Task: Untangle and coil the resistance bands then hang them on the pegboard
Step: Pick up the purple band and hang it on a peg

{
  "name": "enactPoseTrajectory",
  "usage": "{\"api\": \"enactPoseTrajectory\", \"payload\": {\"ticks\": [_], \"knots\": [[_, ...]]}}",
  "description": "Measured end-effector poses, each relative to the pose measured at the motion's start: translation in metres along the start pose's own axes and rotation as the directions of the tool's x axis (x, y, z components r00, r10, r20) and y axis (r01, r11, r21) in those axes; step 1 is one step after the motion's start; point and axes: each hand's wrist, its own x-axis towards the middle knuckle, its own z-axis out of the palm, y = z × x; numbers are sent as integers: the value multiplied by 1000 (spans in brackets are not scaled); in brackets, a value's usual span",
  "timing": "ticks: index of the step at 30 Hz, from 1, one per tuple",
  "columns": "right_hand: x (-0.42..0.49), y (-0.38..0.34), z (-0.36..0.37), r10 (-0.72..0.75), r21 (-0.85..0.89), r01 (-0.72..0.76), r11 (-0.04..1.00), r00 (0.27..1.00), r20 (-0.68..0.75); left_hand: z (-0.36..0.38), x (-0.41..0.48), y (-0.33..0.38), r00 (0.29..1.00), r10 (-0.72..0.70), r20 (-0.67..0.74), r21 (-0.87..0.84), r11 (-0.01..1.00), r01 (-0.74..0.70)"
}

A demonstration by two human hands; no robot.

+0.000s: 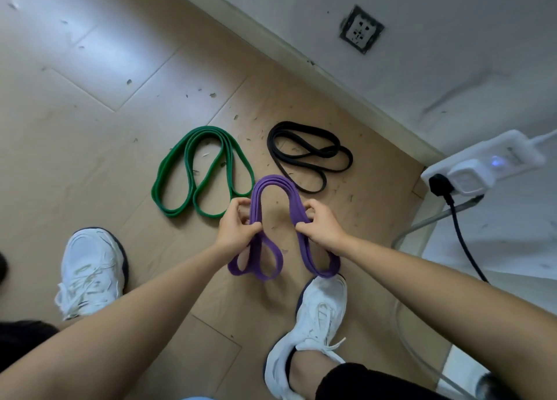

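Observation:
A purple resistance band (272, 184) is folded into several loops and held above the floor. My left hand (236, 226) pinches its left strands, and my right hand (321, 226) pinches the right strands. Loose loop ends hang below both hands. A green band (193, 170) lies coiled on the wooden floor to the upper left of my hands. A black band (304, 155) lies coiled on the floor beyond my right hand. No pegboard is in view.
My two white sneakers (90, 271) (313, 324) stand on the floor below the bands. A white wall with a socket (361, 29) runs along the upper right. A white power strip (482, 164) with a black plug and cable (461, 233) lies at right.

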Motion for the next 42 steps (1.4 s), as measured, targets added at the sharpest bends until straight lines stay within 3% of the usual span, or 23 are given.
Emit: {"api": "enactPoseTrajectory", "payload": {"ticks": [8, 15, 20, 26, 30, 34, 42], "knots": [[-49, -92, -79, -147, 101, 144, 984, 989, 19, -48, -34, 105, 958, 220, 187, -174, 967, -188], [-118, -143, -136, -312, 90, 328, 940, 937, -159, -80, -75, 210, 852, 484, 200, -169, 873, -457], [-168, -180, -173, -383, 45, 416, 908, 869, -313, -84, -114, 271, 772, 609, 182, -231, 790, -568], [-218, -232, -234, -461, -68, 495, 866, 740, -489, -90, -161, 357, 671, 711, 210, -279, 702, -656], [-252, -268, -278, -500, -106, 552, 827, 636, -588, -91, -187, 419, 627, 765, 145, -273, 641, -718], [-281, -302, -317, -540, -162, 593, 789, 542, -644, -90, -211, 481, 576, 812, 94, -283, 576, -767], [-316, -357, -382, -575, -211, 665, 717, 392, -718, -92, -262, 584, 428, 894, 136, -199, 448, -872]]}}
